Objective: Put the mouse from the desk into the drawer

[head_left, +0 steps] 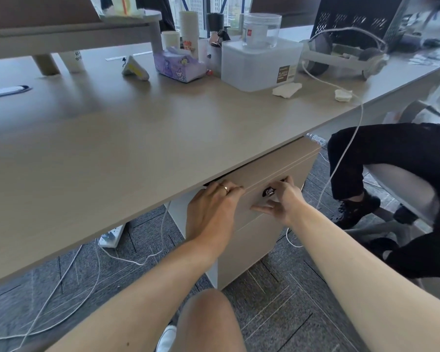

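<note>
The top drawer (272, 171) of a beige cabinet sits under the desk (137, 138) edge, with only a thin dark gap at its top. My left hand (214, 207), wearing a ring, lies on the drawer's left part, its fingers curled over the top edge. My right hand (285, 199) grips the drawer front beside the round lock (269, 192), fingers over the top edge and thumb underneath. I cannot make out a mouse on the desk. The inside of the drawer is hidden.
A tissue pack (178, 64), a plastic box (259, 64) and a headset (341, 54) stand at the back of the desk. A white cable (341, 161) hangs off the edge. Another person's leg (379, 158) is close on the right. A power strip (111, 236) lies on the floor.
</note>
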